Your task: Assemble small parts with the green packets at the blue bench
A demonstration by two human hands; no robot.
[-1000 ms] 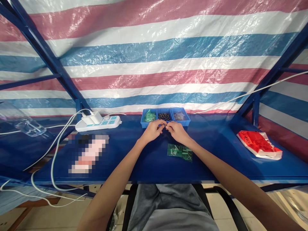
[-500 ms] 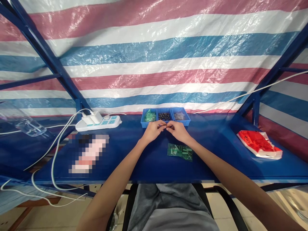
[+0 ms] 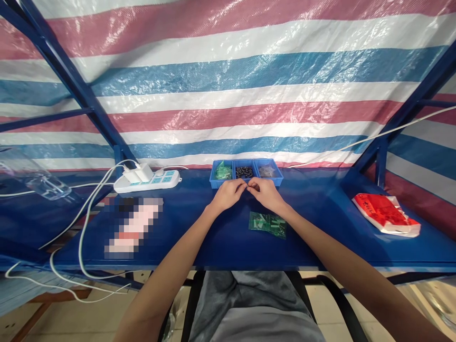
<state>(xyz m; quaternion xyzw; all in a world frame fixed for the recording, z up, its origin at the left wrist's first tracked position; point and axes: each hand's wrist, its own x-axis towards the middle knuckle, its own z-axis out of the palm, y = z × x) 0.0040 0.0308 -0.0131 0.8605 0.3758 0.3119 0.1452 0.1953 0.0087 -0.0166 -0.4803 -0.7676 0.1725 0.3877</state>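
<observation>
My left hand (image 3: 229, 194) and my right hand (image 3: 265, 192) meet fingertip to fingertip, both pinched closed. Whatever sits between their fingers is too small to make out. Just beyond them stands a blue three-part bin (image 3: 246, 186). Its left compartment holds green packets (image 3: 223, 171), the middle one small black pieces (image 3: 244, 172), and the right one clear plastic bags or pieces (image 3: 266, 171). On the table, nearer to me and beside my right forearm, lie flat green packets (image 3: 267, 224).
A white power strip (image 3: 149, 181) with plugged-in chargers and trailing white cables (image 3: 82, 223) lies at the left. A clear bottle (image 3: 50, 186) is farther left, near a blurred-out item (image 3: 133, 230). At the right rests a red and white package (image 3: 386, 214). Striped sheeting (image 3: 249, 114) hangs behind the table.
The view has shifted very slightly. My hands stay together in front of the bin, with only a small change in the fingers.
</observation>
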